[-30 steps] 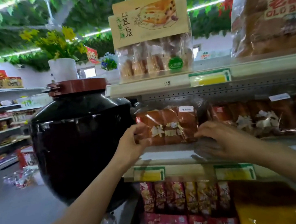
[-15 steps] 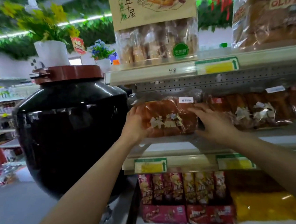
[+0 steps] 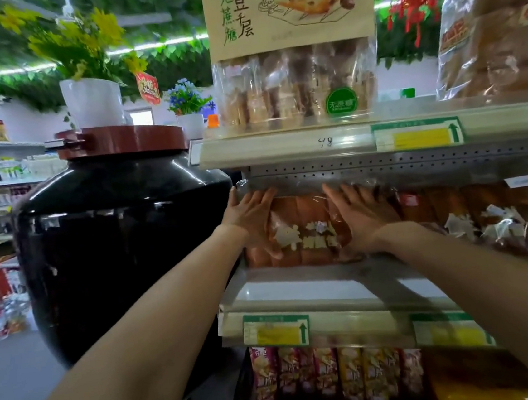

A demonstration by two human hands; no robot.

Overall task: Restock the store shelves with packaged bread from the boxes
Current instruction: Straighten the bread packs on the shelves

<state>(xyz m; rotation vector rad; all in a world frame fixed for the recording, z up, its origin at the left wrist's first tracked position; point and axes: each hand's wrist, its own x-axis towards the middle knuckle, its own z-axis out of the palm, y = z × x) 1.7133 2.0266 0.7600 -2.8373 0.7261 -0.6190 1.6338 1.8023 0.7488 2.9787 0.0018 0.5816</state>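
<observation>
both hands, left hand (image 3: 250,216) and right hand (image 3: 360,214), press bread package (image 3: 304,228) under "48" shelf edge (image 3: 283,147).

Glossy black jar (image 3: 124,247) with red-brown lid (image 3: 122,139); orange-brown bread pack (image 3: 304,228)

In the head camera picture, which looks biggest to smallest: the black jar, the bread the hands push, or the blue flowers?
1. Black jar
2. Bread, between the left hand and right hand
3. Blue flowers, though these stand farther back.

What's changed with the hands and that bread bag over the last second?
Both hands went from the bag's lower front up onto its face: left hand and right hand now press flat on the bread bag, which sits further back on the shelf. The neighbouring bags haven't moved.
</observation>
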